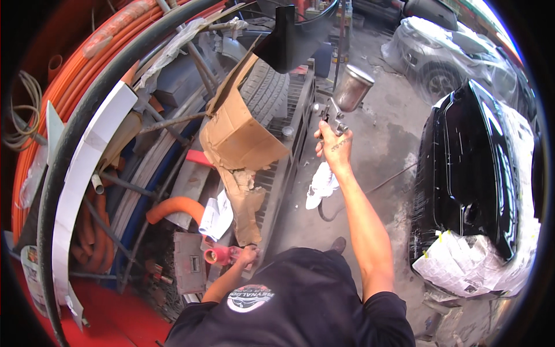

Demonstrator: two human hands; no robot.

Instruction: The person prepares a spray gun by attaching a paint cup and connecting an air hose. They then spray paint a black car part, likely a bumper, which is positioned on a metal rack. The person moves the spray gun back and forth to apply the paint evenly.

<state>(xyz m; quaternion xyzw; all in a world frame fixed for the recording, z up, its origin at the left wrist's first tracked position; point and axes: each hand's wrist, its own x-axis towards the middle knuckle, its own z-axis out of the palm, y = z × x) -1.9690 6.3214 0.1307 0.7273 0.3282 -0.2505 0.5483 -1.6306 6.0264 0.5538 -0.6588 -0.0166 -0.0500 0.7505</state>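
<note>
My right hand (336, 147) is wrapped round the handle of a spray gun (333, 120), arm stretched forward. A dull silver paint cup (353, 88) sits on top of the gun, tilted to the right. Ahead and to the left of the gun is a glossy black panel (283, 43), with a greyish haze by its right side. Low on the left, my left hand (248, 255) is closed on the clear body of a bottle with a red top (218, 255). The fingers there show only in part. A white cloth or paper (321, 185) hangs below my right wrist.
A slatted metal rack (286, 168) holds torn cardboard (240, 133) and a tyre (265, 89). Orange hoses (179, 209) and pipes crowd the left. At right stands a black car panel (462, 168) masked with newspaper (468, 260); a plastic-covered car (436, 58) is behind. A hose (393, 176) crosses the floor.
</note>
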